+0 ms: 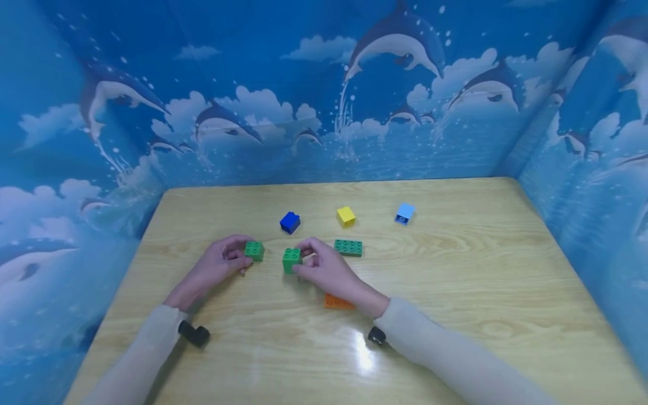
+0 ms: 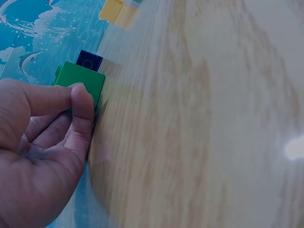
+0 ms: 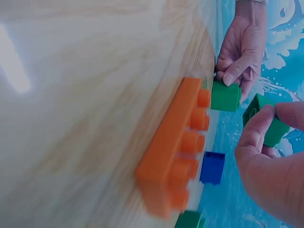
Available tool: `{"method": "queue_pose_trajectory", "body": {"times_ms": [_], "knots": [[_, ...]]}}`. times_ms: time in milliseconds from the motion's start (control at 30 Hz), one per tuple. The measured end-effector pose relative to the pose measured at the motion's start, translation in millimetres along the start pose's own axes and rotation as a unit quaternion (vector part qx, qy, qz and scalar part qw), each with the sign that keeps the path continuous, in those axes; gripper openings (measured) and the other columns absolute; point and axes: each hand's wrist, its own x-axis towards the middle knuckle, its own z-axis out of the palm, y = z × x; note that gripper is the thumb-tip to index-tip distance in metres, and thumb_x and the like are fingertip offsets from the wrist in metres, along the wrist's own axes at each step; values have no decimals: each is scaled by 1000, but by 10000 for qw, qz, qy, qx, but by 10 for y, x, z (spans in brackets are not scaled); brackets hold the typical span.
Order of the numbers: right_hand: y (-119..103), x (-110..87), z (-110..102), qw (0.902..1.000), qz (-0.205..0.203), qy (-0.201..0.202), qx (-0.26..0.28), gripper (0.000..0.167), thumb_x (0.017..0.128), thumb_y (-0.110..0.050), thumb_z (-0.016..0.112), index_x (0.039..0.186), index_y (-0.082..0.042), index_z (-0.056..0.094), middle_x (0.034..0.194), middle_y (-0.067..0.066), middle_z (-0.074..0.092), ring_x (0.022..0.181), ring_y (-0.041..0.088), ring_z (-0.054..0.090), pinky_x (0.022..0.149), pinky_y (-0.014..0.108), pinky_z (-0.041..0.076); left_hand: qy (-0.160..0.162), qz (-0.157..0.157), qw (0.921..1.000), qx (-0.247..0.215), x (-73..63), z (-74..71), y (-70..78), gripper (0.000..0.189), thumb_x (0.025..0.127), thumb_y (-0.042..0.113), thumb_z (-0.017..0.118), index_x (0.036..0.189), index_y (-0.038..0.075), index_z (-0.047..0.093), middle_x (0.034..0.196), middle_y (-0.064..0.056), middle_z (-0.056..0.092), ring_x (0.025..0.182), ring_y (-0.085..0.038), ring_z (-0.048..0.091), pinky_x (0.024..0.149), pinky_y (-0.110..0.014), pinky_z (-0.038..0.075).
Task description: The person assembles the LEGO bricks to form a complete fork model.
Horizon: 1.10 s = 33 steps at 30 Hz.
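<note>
My left hand pinches a green two-by-two toy building brick between thumb and fingers, studs up, close on the wooden table. In the left wrist view the thumb lies against the side of this brick. To its right, my right hand grips a second green brick by its right side. The right wrist view shows that brick lifted off the table and tilted, with part of its hollow underside showing. A small gap separates the two green bricks.
Behind the hands lie a dark blue brick, a yellow brick and a light blue brick. A long dark green brick is beside the right fingers. Under the right wrist lies a long orange brick, partly covered.
</note>
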Motion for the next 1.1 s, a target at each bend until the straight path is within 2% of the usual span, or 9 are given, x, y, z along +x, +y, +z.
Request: {"method": "queue_pose_trajectory", "body": {"times_ms": [300, 533, 733, 900, 1100], "knots": [[-89, 229, 155, 9996, -143, 204, -129, 51, 103, -19, 77, 149, -6, 59, 129, 2, 66, 89, 16, 68, 72, 29, 57, 8, 32, 9999, 123, 17, 22, 26, 53, 101, 2, 74, 152, 3, 57, 105, -19, 72, 88, -29, 70, 74, -35, 62], [-129, 319, 265, 9994, -305, 115, -89, 46, 103, -14, 77, 146, -8, 63, 127, 4, 68, 85, 15, 67, 68, 28, 56, -3, 170, 9998, 74, -3, 38, 18, 52, 102, 0, 73, 151, 1, 57, 107, -21, 72, 87, -30, 70, 74, -35, 62], [-145, 433, 408, 9991, -425, 24, 81, 45, 102, -15, 78, 145, -13, 65, 130, -1, 68, 91, 12, 70, 75, 30, 60, 69, 56, 9999, 84, -53, 15, 6, 52, 103, -1, 72, 152, 0, 55, 106, -21, 72, 87, -29, 70, 74, -35, 61], [-157, 527, 471, 9988, -397, 144, 253, 44, 102, -16, 79, 144, -13, 66, 132, 0, 69, 95, 11, 71, 79, 30, 61, 49, 120, 9999, 109, -41, 8, 14, 51, 103, -1, 70, 152, 0, 55, 114, -21, 70, 92, -29, 69, 76, -35, 62], [-131, 613, 487, 9991, -347, 215, 93, 43, 102, -16, 79, 143, -13, 67, 131, 2, 71, 96, 12, 70, 79, 29, 60, 14, 179, 9998, 26, -13, 19, 3, 48, 103, -4, 69, 150, -1, 57, 115, -22, 70, 92, -27, 69, 75, -35, 62]]}}
